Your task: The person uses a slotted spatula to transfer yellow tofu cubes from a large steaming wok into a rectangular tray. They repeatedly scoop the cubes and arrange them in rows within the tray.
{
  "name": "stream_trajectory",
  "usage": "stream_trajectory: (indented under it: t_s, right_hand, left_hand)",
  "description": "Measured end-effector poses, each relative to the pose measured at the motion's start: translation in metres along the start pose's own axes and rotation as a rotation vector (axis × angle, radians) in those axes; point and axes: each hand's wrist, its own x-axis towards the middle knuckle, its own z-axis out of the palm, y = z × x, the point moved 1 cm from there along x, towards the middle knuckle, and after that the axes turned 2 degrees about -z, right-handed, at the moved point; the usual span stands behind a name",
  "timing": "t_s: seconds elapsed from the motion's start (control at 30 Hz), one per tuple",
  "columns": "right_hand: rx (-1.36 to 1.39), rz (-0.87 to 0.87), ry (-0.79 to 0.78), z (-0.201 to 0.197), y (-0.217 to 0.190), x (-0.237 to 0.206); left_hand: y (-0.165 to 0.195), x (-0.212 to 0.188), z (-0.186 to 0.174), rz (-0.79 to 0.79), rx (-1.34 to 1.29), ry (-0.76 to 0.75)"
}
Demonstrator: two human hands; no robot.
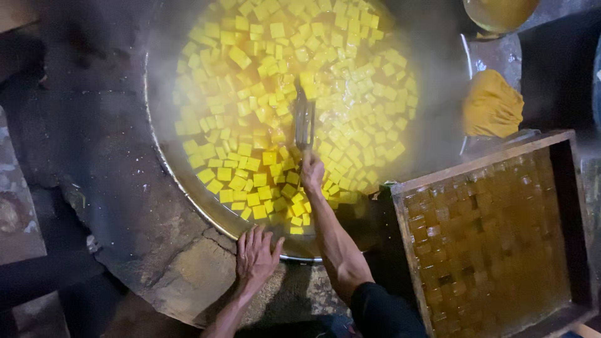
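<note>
- Head view: right hand (311,172) gripped a metal utensil (304,122) dipped among yellow cubes (250,112) in the steaming wok (188,188).
- Left hand (256,253) lay open, flat on the stone rim (194,275).
- Wooden tray (482,164) sat right of the wok.

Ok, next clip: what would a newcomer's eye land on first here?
First the big steaming pan at centre, packed with bright yellow cubes floating in yellow liquid. The right hand holds a metal tool in among them, while the left hand rests flat on the stone ledge at the pan's near rim. At right, a wooden tray holds darker cubes.
</note>
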Motion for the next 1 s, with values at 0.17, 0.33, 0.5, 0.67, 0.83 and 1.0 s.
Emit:
stream_trajectory:
  t_s: [0.17,0.33,0.5,0.67,0.83,1.0]
  right_hand:
    - [0.251,0.045,-0.013,-0.021,0.020,-0.018]
    - [0.273,-0.015,0.047,-0.067,0.060,-0.074]
    - [-0.005,0.046,-0.009,-0.083,0.076,-0.063]
    - [-0.383,0.007,-0.189,-0.107,0.092,-0.054]
    - [-0.468,-0.013,-0.280,-0.093,0.091,-0.058]
    - [-0.264,0.140,-0.286,-0.065,0.066,-0.038]
  left_hand:
    - [0.003,-0.001,-0.003,0.025,0.024,0.043]
    - [0.007,-0.001,-0.006,-0.012,0.012,-0.005]
    - [0.011,-0.005,-0.010,0.026,0.022,0.113]
    - [0.008,-0.003,-0.008,0.036,0.038,0.100]
    - [0.006,-0.002,-0.003,0.018,0.048,0.067]
    - [0.004,-0.001,0.001,-0.003,0.080,-0.021]
